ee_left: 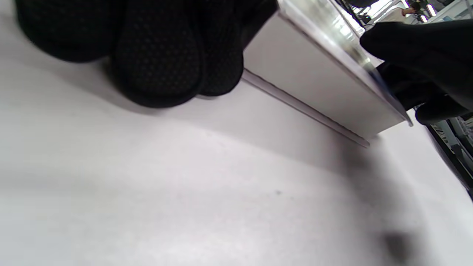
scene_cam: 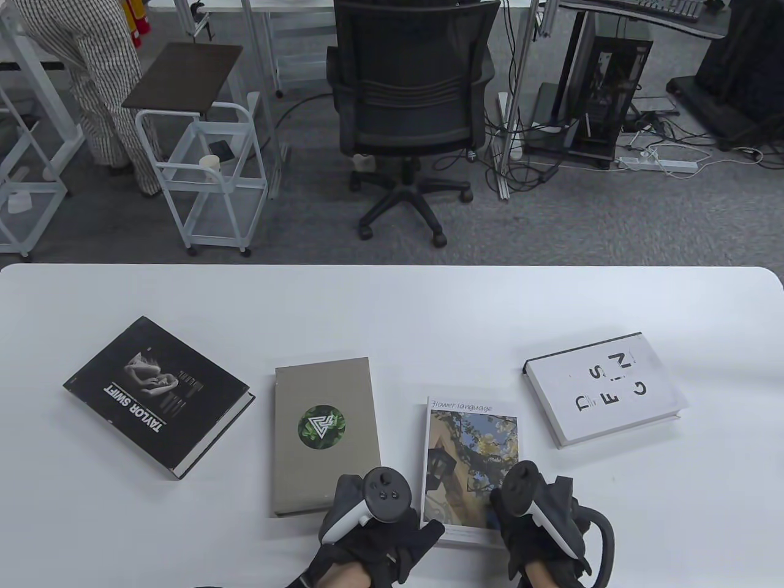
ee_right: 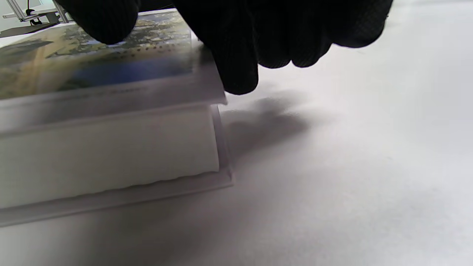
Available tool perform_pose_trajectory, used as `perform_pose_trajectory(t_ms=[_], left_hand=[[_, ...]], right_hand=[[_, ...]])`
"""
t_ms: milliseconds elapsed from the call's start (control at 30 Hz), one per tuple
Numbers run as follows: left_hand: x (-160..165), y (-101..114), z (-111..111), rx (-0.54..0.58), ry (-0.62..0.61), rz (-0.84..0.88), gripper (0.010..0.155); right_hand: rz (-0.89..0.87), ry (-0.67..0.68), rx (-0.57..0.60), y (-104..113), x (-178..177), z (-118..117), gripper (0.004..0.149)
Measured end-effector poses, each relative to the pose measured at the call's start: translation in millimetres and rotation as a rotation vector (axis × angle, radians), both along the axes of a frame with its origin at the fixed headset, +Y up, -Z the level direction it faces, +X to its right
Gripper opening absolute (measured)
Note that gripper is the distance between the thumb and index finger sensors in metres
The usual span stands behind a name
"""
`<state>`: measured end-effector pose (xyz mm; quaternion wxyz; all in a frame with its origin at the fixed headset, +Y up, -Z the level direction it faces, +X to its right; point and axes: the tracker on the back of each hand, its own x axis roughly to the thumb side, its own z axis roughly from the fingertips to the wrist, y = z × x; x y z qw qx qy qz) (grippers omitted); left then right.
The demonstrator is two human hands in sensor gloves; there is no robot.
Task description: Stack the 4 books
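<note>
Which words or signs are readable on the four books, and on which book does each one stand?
"TAYLOR SWIFT": black book, far left; smaller print beside it is too blurred.
No words, only a round triangle emblem: grey book.
"Flower language": picture-cover book, top edge.
Scattered letters "D S F i N G": white book, far right.

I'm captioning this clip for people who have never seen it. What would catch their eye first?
Four books lie spread in a row across the white table: a black Taylor Swift book far left, a grey book, the Flower language book and a white book far right. At the near edge, the left hand and right hand, in black gloves, flank the Flower language book, the right one gripping its corner.
</note>
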<state>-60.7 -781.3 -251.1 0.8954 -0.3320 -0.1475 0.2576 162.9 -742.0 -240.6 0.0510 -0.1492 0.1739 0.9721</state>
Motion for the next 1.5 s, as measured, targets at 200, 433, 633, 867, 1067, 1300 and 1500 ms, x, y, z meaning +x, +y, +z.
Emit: perform_pose_trajectory(t_ms=[200, 433, 633, 867, 1067, 1300, 1500], left_hand=[[6.7, -0.7, 0.3, -0.018, 0.037, -0.023, 0.082], [2.5, 1.1, -0.3, 0.021, 0.029, 0.021, 0.078], [5.3, 9.5, 4.8, 0.116, 0.019, 0.003, 0.076], [-0.2, 17.7, 9.2, 0.171, 0.034, 0.056, 0.074], [-9.4, 17.9, 6.8, 0.169, 0.085, 0.183, 0.073], [-12.0, 15.7, 2.5, 0.105, 0.133, 0.229, 0.078], [-9.0, 15.4, -0.1, 0.094, 0.158, 0.216, 0.085]], right_hand=[[-0.027, 0.016, -0.010, -1.5, -1.9, -0.2, 0.075], [-0.082, 0.003, -0.024, -3.7, 0.4, -1.4, 0.076], [-0.076, -0.001, -0.037, -3.9, 0.0, -0.1, 0.079], [-0.113, -0.013, -0.049, -5.4, 2.4, -0.7, 0.080], [-0.104, -0.017, -0.046, -5.4, 2.9, -0.5, 0.081], [-0.135, -0.023, -0.043, -6.0, 3.5, -0.3, 0.081], [-0.124, -0.008, -0.014, -4.5, 1.2, 0.3, 0.081]])
